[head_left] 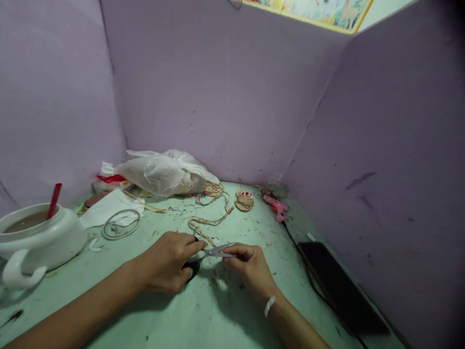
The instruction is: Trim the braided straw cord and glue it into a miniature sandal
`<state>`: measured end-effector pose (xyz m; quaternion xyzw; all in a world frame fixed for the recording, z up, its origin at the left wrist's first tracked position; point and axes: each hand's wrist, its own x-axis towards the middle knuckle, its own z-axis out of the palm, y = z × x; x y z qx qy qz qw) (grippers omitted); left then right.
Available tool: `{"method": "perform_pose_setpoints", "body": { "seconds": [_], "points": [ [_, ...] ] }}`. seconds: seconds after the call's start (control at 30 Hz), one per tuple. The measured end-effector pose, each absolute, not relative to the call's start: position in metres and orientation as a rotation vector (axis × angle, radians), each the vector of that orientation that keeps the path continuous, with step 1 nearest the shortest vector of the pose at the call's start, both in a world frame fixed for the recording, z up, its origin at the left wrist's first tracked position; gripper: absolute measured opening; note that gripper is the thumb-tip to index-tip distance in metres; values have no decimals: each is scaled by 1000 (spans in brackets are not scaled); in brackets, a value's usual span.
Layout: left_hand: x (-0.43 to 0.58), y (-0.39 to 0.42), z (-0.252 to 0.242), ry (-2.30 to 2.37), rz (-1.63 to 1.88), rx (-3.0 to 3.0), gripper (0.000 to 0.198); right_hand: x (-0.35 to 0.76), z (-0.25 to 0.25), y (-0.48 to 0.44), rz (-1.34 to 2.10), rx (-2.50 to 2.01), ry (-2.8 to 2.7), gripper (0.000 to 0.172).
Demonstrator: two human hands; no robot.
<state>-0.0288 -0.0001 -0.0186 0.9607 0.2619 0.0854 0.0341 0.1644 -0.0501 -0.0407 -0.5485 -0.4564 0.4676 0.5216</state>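
Observation:
My left hand (169, 261) is closed on the black handles of a pair of scissors (215, 251), whose blades are parted and point right. My right hand (250, 266), with a white band at the wrist, pinches the end of a braided tan cord (207, 221) close to the blade tips. The cord passes by the blades and runs back across the table in a loose bend. Whether the blades touch it I cannot tell. Farther back lie a round coiled twine piece (244, 202) with red and white trim and another twine coil (212, 189) with loose strands.
A white pot (69, 237) with a red stick (54, 201) stands at left. Near it lie white paper (109, 206) and a ring (106, 233). A plastic bag (167, 172) rests at the back. Right are a pink glue gun (278, 209), its cable and a dark flat device (337, 283).

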Motion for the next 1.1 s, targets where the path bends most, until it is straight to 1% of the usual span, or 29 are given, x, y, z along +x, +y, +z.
{"method": "perform_pose_setpoints", "body": {
  "seconds": [0.3,0.67,0.93,1.1],
  "points": [
    [-29,1,-17,784,223,2967,54,164,-37,-52,1120,-1349,-1128,14],
    [-31,2,-15,754,190,2947,50,164,-43,-51,1144,-1357,-1174,15],
    [-33,4,-16,723,218,2940,48,163,-42,-52,1156,-1344,-1142,11],
    [-33,4,-16,733,203,2936,44,163,-42,-51,1152,-1347,-1127,9]
  ]
}}
